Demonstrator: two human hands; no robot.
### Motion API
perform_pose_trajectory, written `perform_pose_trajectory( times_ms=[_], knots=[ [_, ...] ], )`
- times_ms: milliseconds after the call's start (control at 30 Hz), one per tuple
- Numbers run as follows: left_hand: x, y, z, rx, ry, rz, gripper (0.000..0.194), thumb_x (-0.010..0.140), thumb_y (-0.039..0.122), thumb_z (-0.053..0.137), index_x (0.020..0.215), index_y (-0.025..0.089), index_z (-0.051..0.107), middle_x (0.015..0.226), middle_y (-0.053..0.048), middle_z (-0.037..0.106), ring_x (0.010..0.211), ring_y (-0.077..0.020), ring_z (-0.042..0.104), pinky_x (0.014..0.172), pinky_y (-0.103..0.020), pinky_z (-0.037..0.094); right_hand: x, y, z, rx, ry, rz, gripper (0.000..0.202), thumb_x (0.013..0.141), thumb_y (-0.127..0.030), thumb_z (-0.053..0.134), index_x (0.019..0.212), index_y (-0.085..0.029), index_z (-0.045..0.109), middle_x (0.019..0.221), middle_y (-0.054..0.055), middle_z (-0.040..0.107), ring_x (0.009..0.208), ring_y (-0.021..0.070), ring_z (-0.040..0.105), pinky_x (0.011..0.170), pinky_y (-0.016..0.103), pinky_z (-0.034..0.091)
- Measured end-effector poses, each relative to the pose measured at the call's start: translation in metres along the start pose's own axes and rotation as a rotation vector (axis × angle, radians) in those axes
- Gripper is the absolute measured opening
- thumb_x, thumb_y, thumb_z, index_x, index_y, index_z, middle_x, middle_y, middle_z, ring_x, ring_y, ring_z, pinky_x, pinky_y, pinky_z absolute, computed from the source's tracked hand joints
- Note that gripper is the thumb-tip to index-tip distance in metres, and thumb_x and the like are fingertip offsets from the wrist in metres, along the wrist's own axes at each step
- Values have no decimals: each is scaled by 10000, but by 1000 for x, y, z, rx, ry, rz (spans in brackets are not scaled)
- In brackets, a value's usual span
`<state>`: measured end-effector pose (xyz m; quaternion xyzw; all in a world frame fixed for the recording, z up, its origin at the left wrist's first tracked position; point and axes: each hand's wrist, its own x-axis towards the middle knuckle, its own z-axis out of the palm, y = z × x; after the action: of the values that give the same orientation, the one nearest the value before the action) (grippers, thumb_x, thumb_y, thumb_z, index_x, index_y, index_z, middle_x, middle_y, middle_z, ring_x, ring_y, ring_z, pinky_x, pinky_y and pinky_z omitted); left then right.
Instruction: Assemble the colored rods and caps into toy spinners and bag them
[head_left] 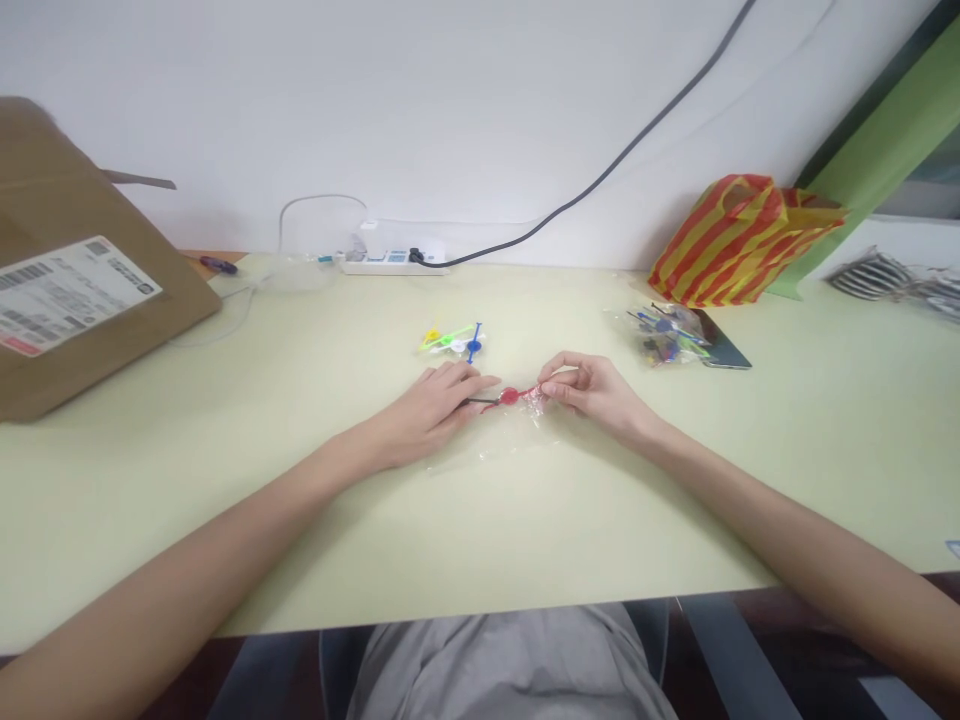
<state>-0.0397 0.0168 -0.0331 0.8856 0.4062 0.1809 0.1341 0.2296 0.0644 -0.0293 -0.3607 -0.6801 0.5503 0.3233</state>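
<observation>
My left hand [442, 410] rests low over the table, with its index finger stretched toward the middle. A thin black strip [481, 401] comes out from between its thumb and fingers. My right hand [592, 393] pinches the right end of a thin red plastic strip with a round disc [509, 396], together with crinkled clear film. The clear plastic bag [491, 448] lies flat between and below both hands. Just beyond them sit similar small plastic pieces: a yellow one [432, 336], a green one [445, 341], a white one [458, 347] and a blue one [474, 346].
At the right, a clear bag of coloured pieces [664, 335] partly covers a dark flat device [724, 345]. Behind it stands a red-and-yellow striped bag [731, 245]. A cardboard box [82, 220] fills the left. Along the wall lies a power strip [390, 262] with a black cable [585, 190].
</observation>
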Motion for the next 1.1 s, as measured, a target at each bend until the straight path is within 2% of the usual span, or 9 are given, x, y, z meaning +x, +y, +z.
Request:
perform_pose_trajectory(
  times_ms=[100, 200, 367, 500, 633, 733, 967, 1100],
  knots=[
    [0, 3, -2, -29, -26, -1, 418, 1068, 377, 351, 1444, 275, 503, 1292, -116, 561, 1185, -261, 514, 1057, -440, 410, -1, -2, 1, 14, 67, 28, 414, 731, -522, 836, 813, -167, 639, 709, 55, 729, 573, 127, 586, 477, 230, 334],
    [0, 5, -3, -45, -45, -6, 419, 1068, 362, 351, 1456, 275, 483, 1310, -116, 548, 1202, -259, 506, 1069, -439, 407, -2, -3, 2, 81, 87, 71, 382, 702, -474, 865, 782, -158, 666, 728, 65, 740, 581, 120, 590, 493, 233, 378],
    [2, 0, 1, 58, 8, -32, 422, 1069, 323, 296, 1405, 246, 539, 1238, -122, 557, 1114, -255, 537, 1006, -442, 452, -3, -2, 1, 173, 61, 169, 311, 705, -400, 865, 810, -141, 729, 805, 91, 770, 578, 109, 586, 484, 238, 381],
    [3, -1, 3, 96, 39, -76, 431, 1067, 340, 288, 1386, 232, 557, 1189, -119, 558, 1059, -250, 555, 950, -419, 485, -3, -1, 1, 194, -41, 188, 271, 734, -365, 836, 848, -136, 746, 875, 115, 777, 616, 120, 607, 433, 221, 348],
    [4, 5, -1, 55, 10, -65, 433, 1066, 332, 287, 1391, 225, 552, 1161, -109, 552, 1040, -238, 561, 949, -395, 483, 0, 0, -3, 275, -6, 247, 212, 745, -300, 813, 852, -143, 721, 787, 96, 753, 566, 104, 565, 394, 202, 326],
    [4, 10, -4, 29, -12, -78, 431, 1065, 334, 286, 1387, 225, 551, 1147, -104, 549, 1008, -228, 564, 923, -380, 488, 2, 1, -9, 286, -50, 304, 185, 745, -271, 807, 843, -135, 730, 755, 96, 740, 565, 102, 566, 386, 187, 333],
    [4, 12, 4, 13, -26, -101, 411, 1071, 337, 277, 1370, 232, 539, 1117, -88, 552, 966, -211, 580, 889, -361, 500, -3, -1, -6, 118, -286, 173, 331, 792, -410, 776, 976, -135, 794, 913, 121, 788, 622, 123, 616, 388, 192, 365],
    [4, 14, 6, 32, -37, -110, 403, 1063, 302, 292, 1374, 227, 537, 1110, -88, 547, 939, -205, 583, 872, -354, 501, -5, 1, 2, 34, -292, 103, 331, 803, -403, 754, 989, -129, 771, 879, 99, 788, 558, 111, 596, 354, 189, 334]
  ],
)
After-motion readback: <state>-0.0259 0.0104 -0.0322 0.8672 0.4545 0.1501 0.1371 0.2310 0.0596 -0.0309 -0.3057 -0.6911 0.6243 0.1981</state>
